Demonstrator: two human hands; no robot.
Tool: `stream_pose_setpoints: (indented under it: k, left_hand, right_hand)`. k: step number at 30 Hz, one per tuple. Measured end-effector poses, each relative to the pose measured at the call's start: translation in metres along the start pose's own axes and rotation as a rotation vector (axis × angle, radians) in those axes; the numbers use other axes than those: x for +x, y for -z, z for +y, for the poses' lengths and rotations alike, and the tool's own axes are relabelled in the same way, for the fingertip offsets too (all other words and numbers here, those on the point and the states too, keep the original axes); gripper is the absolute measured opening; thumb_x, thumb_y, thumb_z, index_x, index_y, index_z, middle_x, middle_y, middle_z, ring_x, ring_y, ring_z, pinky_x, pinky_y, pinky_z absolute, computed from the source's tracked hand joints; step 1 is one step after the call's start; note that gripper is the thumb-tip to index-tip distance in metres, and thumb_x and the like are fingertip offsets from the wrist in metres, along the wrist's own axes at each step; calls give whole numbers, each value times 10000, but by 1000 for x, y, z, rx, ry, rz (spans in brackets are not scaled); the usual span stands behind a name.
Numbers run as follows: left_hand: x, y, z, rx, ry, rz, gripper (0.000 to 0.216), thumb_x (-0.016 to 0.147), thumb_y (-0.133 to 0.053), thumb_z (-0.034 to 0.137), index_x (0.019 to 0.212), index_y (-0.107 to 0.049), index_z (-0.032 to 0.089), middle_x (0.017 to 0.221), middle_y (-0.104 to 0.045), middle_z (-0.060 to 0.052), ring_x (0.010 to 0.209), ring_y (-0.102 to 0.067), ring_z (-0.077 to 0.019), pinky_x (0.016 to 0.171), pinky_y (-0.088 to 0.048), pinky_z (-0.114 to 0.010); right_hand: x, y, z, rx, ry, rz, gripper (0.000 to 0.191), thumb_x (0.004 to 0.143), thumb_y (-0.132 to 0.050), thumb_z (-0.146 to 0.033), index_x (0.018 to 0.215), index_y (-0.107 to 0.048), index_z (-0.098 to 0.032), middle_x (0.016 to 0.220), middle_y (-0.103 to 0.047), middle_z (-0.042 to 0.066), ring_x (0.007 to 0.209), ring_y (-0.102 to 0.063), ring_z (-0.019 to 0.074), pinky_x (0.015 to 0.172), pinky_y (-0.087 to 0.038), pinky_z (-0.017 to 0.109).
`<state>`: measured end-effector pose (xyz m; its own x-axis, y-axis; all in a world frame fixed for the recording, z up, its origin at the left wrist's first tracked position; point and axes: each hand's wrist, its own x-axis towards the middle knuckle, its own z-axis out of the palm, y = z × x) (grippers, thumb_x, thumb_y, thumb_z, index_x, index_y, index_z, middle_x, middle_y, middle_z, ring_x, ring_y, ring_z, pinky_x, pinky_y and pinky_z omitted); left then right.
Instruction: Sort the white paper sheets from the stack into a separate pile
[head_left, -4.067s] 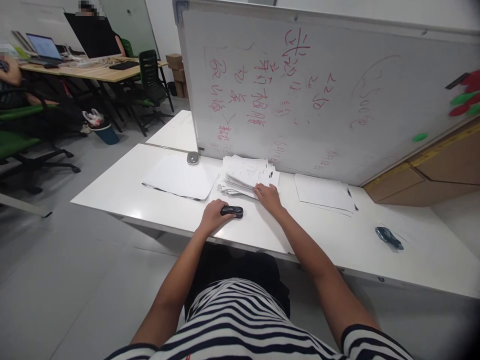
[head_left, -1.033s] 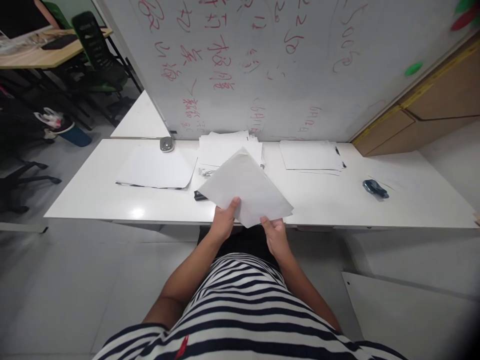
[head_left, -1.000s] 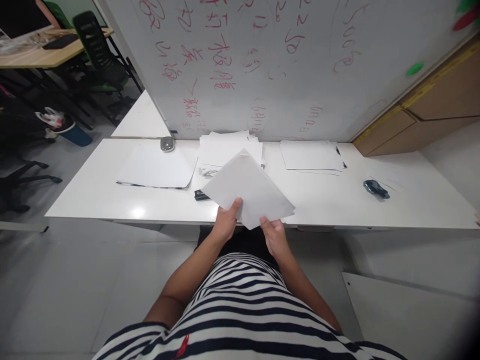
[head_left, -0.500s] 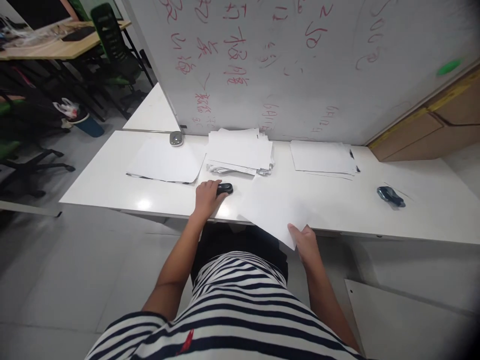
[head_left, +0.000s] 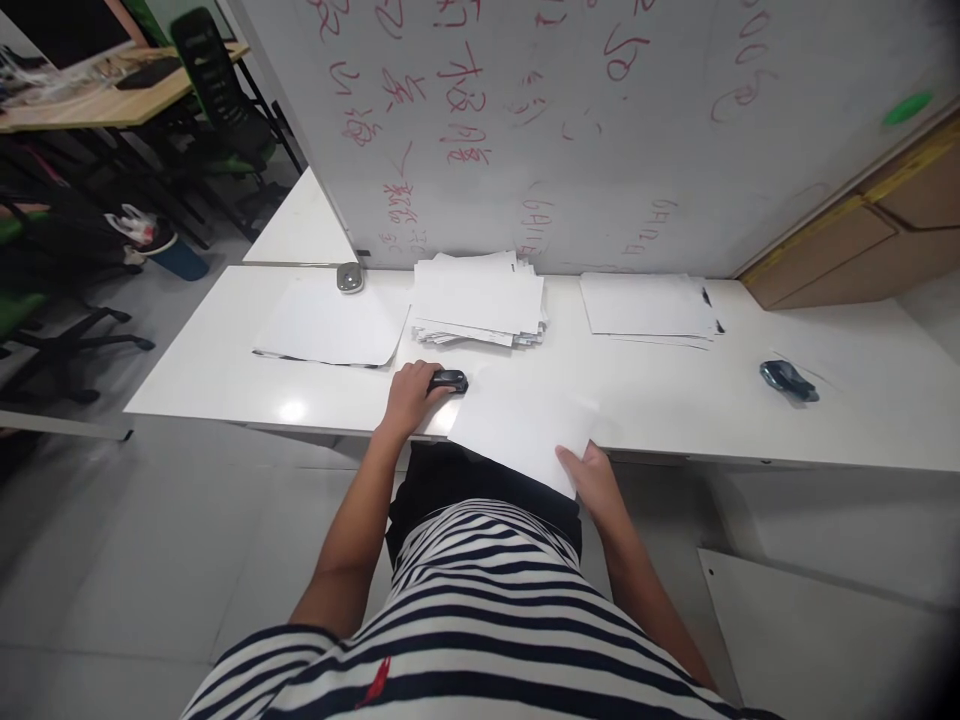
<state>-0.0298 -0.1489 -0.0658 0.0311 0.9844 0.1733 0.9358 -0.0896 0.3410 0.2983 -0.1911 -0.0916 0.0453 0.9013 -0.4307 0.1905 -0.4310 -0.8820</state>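
Note:
My left hand [head_left: 410, 396] is closed around the rear of a black stapler [head_left: 450, 381] that rests on the white desk. Between thumb and fingers, my right hand [head_left: 589, 474] pinches the near right corner of some white paper [head_left: 517, 428]; I cannot tell if it is one sheet or several. The paper slopes over the desk's front edge, and its far left corner lies close to the stapler's front end. Behind the stapler stands a thick, uneven stack of paper [head_left: 478, 296].
Paper with a dark edge [head_left: 330, 322] lies at the left, a small grey-topped device [head_left: 349, 278] at its back. Another paper pile [head_left: 649, 304] and a dark wrapped object [head_left: 788, 381] are to the right. The whiteboard [head_left: 555, 130] and cardboard boxes [head_left: 832, 250] bound the desk's back.
My right hand has brought the paper leftward, closer to the stapler. My left hand has stayed on the stapler, which has turned slightly. The view has shifted a little.

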Motion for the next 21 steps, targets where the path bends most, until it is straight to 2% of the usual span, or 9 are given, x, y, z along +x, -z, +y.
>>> stream_pose_setpoints:
  k: [6,10,12,14,16,19,21]
  left_hand:
    - [0,3,3,-69,-8,-7,344,843,-605,455,1091,-594,218,1002,-639,-59,922,-536,-246,810,-427,-375]
    - [0,15,6,-162,36,-112,358,794,-651,451,1079,-616,238,1031,-650,-56,977,-557,-251,840,-446,-389]
    - [0,29,7,-247,52,-206,482,779,-654,487,1199,-569,266,1129,-644,-58,1057,-563,-258,882,-449,-400]
    - [1,44,9,-329,86,-293,639,788,-623,540,1354,-442,308,1244,-615,-58,1158,-544,-270,926,-442,-407]
    - [6,58,14,-373,147,-330,680,820,-552,591,1418,-352,339,1312,-587,-54,1199,-535,-278,931,-446,-408]
    - [20,65,25,-386,203,-288,584,860,-446,632,1372,-423,352,1328,-583,-35,1099,-596,-262,891,-471,-404]
    - [31,61,34,-396,167,-255,539,861,-437,638,1299,-513,333,1310,-597,-22,1053,-611,-243,889,-477,-392]
  right_hand:
    - [-1,-18,-6,95,51,-139,470,742,-690,-451,1124,-648,-182,1099,-712,81,988,-663,272,858,-513,390]
    - [0,-27,-7,168,43,-257,495,737,-710,-491,1123,-652,-187,1136,-702,86,1024,-655,278,877,-514,395]
    - [-1,-28,-9,188,26,-293,494,745,-707,-498,1126,-651,-190,1142,-700,84,1030,-654,277,874,-518,388]
    - [-1,-27,-10,171,13,-306,490,754,-700,-504,1130,-649,-193,1146,-698,82,1036,-652,280,869,-521,385]
    - [-2,-26,-10,149,19,-315,490,763,-692,-506,1138,-644,-195,1153,-695,81,1047,-647,281,874,-518,383]
    - [-1,-23,-9,134,38,-339,503,772,-680,-511,1161,-631,-195,1156,-693,81,1061,-641,279,897,-507,390]
    - [0,-22,-8,131,44,-345,514,777,-673,-517,1176,-623,-196,1158,-692,81,1069,-637,279,913,-500,400]
